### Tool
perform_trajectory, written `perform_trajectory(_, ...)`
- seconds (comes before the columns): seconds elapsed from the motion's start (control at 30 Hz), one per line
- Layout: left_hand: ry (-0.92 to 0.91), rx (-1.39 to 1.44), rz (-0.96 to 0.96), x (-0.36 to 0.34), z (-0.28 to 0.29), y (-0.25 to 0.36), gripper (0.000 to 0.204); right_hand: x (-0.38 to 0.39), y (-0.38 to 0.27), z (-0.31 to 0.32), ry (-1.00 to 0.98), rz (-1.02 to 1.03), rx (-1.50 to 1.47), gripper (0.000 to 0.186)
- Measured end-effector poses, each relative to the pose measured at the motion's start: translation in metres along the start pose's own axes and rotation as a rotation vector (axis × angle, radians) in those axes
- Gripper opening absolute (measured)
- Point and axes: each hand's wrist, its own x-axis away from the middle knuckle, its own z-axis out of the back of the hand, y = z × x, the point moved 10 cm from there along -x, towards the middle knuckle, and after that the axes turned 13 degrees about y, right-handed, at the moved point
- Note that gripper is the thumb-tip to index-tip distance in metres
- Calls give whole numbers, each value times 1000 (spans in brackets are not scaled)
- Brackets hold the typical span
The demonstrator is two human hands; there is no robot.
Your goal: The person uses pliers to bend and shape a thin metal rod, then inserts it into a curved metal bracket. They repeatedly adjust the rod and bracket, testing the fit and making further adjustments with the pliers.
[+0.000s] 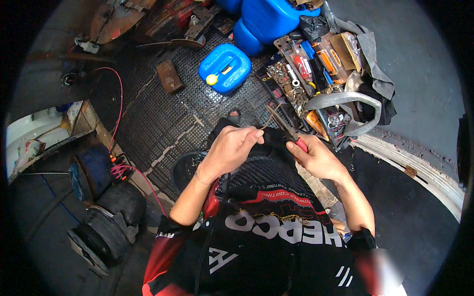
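Observation:
My left hand (229,153) is closed, pinching a thin brownish wire or strip (265,124) that sticks up from its fingertips. My right hand (316,160), just to its right, grips a metal tool with red handles (301,144), which looks like pliers or snips; its dark jaws point up and left, close to the strip. Whether they touch it, I cannot tell. Beyond my hands lies an open tool box (289,81) full of rusty nuts, small parts and tools, with a grey curved metal handle (365,114) over its right part.
A blue jerrycan (224,69) and a rusty block (169,76) rest on a ribbed mat (153,118). Larger blue containers (261,24) stand behind. At left are a pink hose (121,108) and dark cylindrical equipment (108,232). A curved white rail (424,182) runs along the right.

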Motion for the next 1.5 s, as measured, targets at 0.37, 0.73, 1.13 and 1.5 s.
perform_trajectory(0.37, -59, 61, 196, -1, -11, -7, 55, -13, -1, 14, 241, 169, 297, 25)
perform_trajectory(0.73, -202, 708, 659, -12, -36, -14, 66, -39, -21, 42, 386, 292, 558, 11)
perform_trajectory(1.13, 440, -472, -291, -76, 82, 58, 36, -48, -106, 71, 391, 418, 618, 18)
perform_trajectory(1.5, 536, -1059, -439, -55, 65, 57, 27, -24, -125, 65, 466, 387, 984, 21)
